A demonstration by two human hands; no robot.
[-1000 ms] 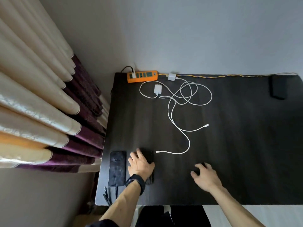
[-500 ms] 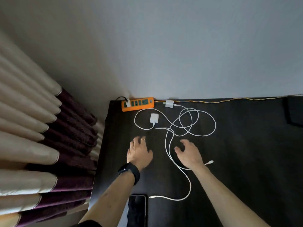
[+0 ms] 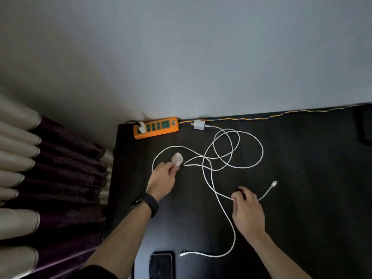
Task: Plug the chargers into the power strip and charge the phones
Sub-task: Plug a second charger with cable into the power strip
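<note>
An orange power strip lies at the table's back left corner with one white plug in its left socket. My left hand grips a white charger block and tilts it off the table. A second white charger lies right of the strip. Their white cables loop tangled across the table. My right hand pinches one cable near its free connector. The other connector lies beside a black phone at the near edge.
The dark table stands against a grey wall. A yellow and blue twisted wire runs along its back edge. A dark object sits at the far right. Curtains hang left of the table.
My left hand reached forward and picked up the charger block that lay flat. My right hand dropped back to the cable and pinched it. The view has moved closer.
</note>
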